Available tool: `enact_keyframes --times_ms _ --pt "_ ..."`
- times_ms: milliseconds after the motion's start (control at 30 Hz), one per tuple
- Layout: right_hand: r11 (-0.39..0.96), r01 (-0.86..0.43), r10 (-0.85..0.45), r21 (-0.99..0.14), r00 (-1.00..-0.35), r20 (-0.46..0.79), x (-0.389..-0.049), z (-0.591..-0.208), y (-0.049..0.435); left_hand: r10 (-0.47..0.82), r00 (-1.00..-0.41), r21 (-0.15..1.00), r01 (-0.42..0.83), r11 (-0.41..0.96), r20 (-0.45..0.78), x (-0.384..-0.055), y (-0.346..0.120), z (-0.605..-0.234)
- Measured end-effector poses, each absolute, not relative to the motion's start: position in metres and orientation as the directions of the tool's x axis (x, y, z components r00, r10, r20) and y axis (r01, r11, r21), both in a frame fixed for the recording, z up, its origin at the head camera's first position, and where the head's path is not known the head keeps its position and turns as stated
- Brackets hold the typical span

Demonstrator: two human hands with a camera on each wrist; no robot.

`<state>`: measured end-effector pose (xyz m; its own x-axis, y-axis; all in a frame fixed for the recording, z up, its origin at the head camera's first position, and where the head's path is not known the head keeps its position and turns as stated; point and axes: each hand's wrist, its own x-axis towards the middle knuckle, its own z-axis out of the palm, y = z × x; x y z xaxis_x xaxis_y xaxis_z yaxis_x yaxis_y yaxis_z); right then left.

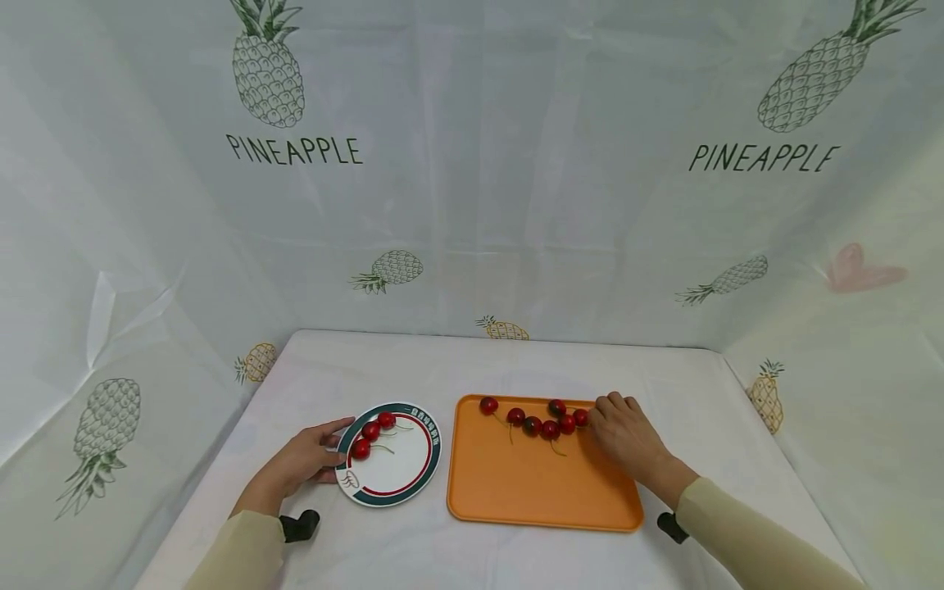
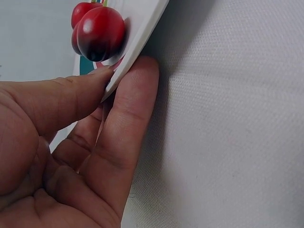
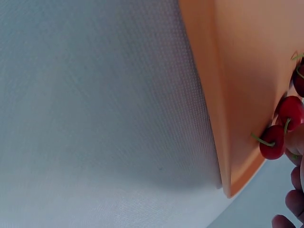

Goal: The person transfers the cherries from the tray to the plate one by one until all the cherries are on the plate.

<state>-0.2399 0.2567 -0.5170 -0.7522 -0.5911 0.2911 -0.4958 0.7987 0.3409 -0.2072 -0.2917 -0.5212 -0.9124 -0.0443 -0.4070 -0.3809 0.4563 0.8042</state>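
Beige sleeves [image 1: 760, 533] sit nearest my cam, blk wrist pieces [image 1: 300, 526] beside them. L hand [image 1: 298, 457] pinches L rim of plate [image 1: 401, 471]; 3 cherries [image 1: 371, 430] sit by that rim. R hand [image 1: 627, 438], well apart, blocks far R corner of orange tray [image 1: 542, 492], fingers at a cherry [image 3: 271, 151]; I can't tell if gripped. More cherries [image 1: 550, 430] line tray's far edge. White-clothed tbl [image 1: 509, 365], pineapple-print sheeting [image 1: 516, 205] behind + both sides.

The tray [image 1: 538, 496] is orange; cherries [image 1: 550, 429], red (some darker); plate [image 1: 398, 474], green-rimmed white.
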Motion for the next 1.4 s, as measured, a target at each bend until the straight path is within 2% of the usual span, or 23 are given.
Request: enact_keyframes --times_ms 333,667,933,1200,1400 --pt "0.778 -0.513 -0.620 0.362 -0.721 0.311 -0.241 -0.522 0.259 -0.045 -0.913 0.807 -0.380 0.452 -0.406 -0.206 -0.292 -0.522" --pt "0.779 -0.523 -0.624 0.346 -0.704 0.339 -0.242 -0.511 0.252 -0.054 -0.911 0.804 -0.386 0.453 -0.408 -0.205 -0.292 -0.523" --pt "0.752 -0.576 -0.657 0.319 -0.626 0.420 -0.243 -0.506 0.231 -0.056 -0.910 0.805 -0.390 0.446 -0.410 -0.205 -0.293 -0.522" --pt "0.685 -0.647 -0.717 0.336 -0.517 0.467 -0.247 -0.504 0.197 -0.060 -0.910 0.806 -0.392 0.444 -0.410 -0.206 -0.293 -0.523" --pt "0.673 -0.659 -0.736 0.336 -0.549 0.396 -0.243 -0.497 0.161 -0.058 -0.912 0.806 -0.387 0.447 -0.406 -0.207 -0.291 -0.522"
